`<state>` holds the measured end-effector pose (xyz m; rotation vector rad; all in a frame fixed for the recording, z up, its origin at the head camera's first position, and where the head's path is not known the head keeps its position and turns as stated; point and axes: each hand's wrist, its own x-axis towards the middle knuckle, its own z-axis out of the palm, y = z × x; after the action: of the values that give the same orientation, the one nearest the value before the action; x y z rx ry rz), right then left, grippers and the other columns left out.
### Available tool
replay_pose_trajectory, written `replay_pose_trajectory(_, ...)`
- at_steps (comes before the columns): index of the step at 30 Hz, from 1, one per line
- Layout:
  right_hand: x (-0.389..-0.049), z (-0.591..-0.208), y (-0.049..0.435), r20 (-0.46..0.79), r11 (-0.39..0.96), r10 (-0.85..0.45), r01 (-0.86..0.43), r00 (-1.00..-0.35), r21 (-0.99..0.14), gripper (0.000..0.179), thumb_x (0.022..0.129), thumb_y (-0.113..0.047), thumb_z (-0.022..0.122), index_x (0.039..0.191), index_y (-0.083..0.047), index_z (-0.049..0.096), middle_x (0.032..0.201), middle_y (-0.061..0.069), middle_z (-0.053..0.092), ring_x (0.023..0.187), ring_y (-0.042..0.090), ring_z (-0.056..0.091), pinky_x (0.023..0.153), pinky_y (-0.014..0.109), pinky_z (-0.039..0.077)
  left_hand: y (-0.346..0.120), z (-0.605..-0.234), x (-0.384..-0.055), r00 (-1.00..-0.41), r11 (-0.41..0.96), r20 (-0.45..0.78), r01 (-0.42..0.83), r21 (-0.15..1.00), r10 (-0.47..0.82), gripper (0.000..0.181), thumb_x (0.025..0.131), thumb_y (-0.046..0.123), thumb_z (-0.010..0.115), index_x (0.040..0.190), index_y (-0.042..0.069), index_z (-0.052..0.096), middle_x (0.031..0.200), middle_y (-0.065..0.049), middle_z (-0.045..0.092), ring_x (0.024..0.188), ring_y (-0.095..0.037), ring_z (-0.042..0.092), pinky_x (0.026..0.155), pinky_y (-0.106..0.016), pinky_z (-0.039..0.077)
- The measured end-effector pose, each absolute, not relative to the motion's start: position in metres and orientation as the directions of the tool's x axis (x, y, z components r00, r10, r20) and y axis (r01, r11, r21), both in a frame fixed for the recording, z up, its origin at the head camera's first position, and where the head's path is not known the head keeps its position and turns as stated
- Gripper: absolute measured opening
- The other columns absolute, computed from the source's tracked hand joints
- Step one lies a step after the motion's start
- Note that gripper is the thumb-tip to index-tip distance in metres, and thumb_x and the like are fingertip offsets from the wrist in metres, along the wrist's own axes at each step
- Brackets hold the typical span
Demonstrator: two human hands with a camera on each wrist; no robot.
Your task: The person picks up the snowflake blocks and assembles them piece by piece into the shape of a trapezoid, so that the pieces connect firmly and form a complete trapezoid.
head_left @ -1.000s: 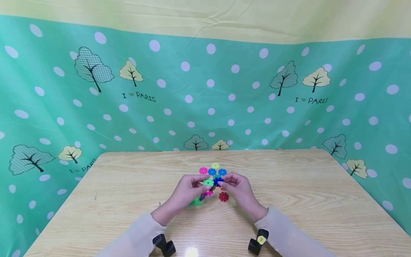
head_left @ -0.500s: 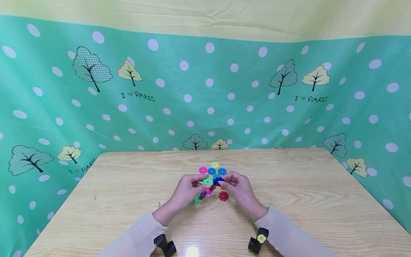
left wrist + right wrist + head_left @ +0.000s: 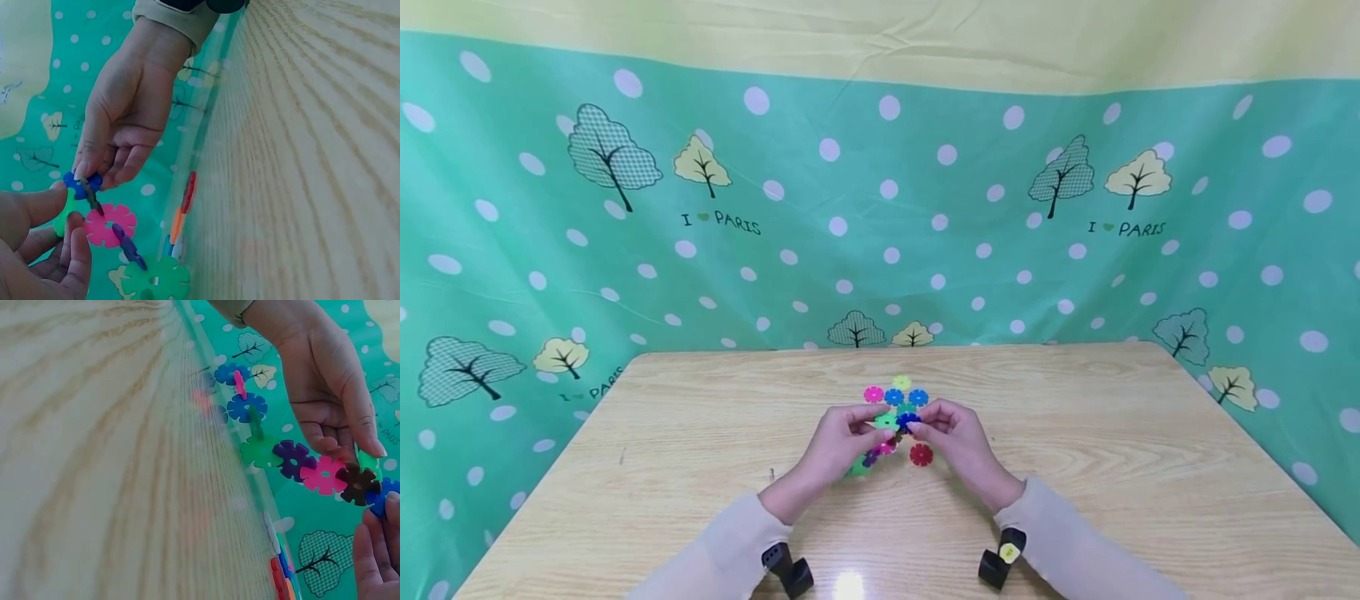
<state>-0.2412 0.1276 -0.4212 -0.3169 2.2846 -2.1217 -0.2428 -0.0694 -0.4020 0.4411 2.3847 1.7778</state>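
Observation:
My left hand point(image 3: 838, 442) pinches a light green snowflake disc point(image 3: 887, 422) between thumb and fingers. Close beside it, my right hand point(image 3: 958, 442) pinches a dark blue snowflake disc point(image 3: 379, 499). The two discs touch at a brown disc point(image 3: 358, 485); whether the blue one is fully slotted in is hard to tell. From the brown disc runs a chain of a pink disc point(image 3: 324, 475), a purple disc point(image 3: 294, 460), a green disc point(image 3: 259, 450) and further blue and pink ones, hanging below my left hand. Fingers partly cover both held discs.
Loose discs lie on the wooden table point(image 3: 700, 417) just beyond and beside the hands: a red disc point(image 3: 921, 455), a pink disc point(image 3: 874, 394), a yellow disc point(image 3: 902, 382), blue ones point(image 3: 918, 397). A dotted green cloth point(image 3: 880, 208) hangs behind the table.
Both hands keep their grips on the green and blue discs, nearly still. The whole head view has shifted very slightly.

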Motion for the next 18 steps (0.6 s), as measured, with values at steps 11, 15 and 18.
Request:
replay_pose_trajectory(11,-0.2426,-0.4214,0.1286,0.155,0.061,-0.187,-0.169,-0.97,-0.984,0.009,0.084,-0.002,0.068,0.087,0.0,0.06,0.081,0.007,0.063,0.071,0.011,0.059,0.066,0.022,0.051,-0.0759,-0.401,-0.2481,-0.889,0.357,0.099,0.279,0.892,0.447,0.039,0.086,0.017,0.069,0.123,0.007,0.062,0.071,-0.002,0.056,0.064,-0.012,0.046,0.049,-0.017,0.038)
replay_pose_trajectory(15,-0.2426,-0.4214,0.129,0.176,0.071,-0.191,-0.192,-0.966,-0.979,0.008,0.084,0.0,0.067,0.085,0.001,0.059,0.08,0.007,0.063,0.07,0.011,0.059,0.067,0.023,0.052,-0.0746,-0.4012,-0.2473,-0.873,0.364,0.128,0.325,0.873,0.471,0.037,0.087,0.015,0.067,0.123,0.007,0.062,0.073,-0.002,0.054,0.063,-0.011,0.045,0.05,-0.017,0.037)
replay_pose_trajectory(18,-0.2426,-0.4214,0.1299,0.189,0.088,-0.194,-0.209,-0.963,-0.974,0.009,0.084,0.001,0.067,0.085,0.003,0.058,0.079,0.006,0.062,0.069,0.011,0.059,0.066,0.022,0.052,-0.0731,-0.4015,-0.246,-0.862,0.377,0.16,0.368,0.85,0.481,0.037,0.087,0.014,0.067,0.123,0.005,0.062,0.074,-0.002,0.053,0.06,-0.008,0.043,0.049,-0.017,0.036)
